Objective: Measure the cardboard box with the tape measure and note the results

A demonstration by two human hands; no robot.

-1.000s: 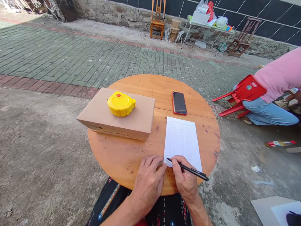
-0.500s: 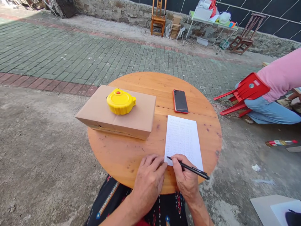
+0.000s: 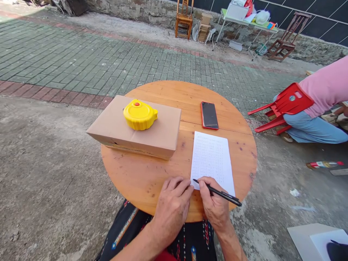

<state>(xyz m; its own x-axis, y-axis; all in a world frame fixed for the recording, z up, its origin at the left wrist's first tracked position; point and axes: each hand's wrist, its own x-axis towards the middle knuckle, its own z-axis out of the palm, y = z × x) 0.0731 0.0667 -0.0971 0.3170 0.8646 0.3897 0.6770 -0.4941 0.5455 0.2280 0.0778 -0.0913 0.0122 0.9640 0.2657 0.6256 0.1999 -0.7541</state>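
Outdoor paving [image 3: 81,61] spreads beyond a round wooden bench [image 3: 130,177], which carries both hands' things. Thumb and fingers of the right hand [image 3: 216,204] pinch a black pen [image 3: 223,194] close to its point, a low grip that seems to suit fine control; its back end slants out to that hand's right. The left hand [image 3: 175,199] lies loosely bent with nothing visibly gripped, its fingertips at the near left corner of a white sheet [image 3: 210,156], presumably to steady it.

Just ahead of the right hand, the sheet bears rows of marks too small to read. The pen point is over its near left edge, between the hands; contact is unclear. Farther ahead lies a red-edged smartphone [image 3: 209,115]. Beyond the left hand, a cardboard box [image 3: 146,138] bears a yellow plastic case [image 3: 140,114], seemingly set aside for writing room.
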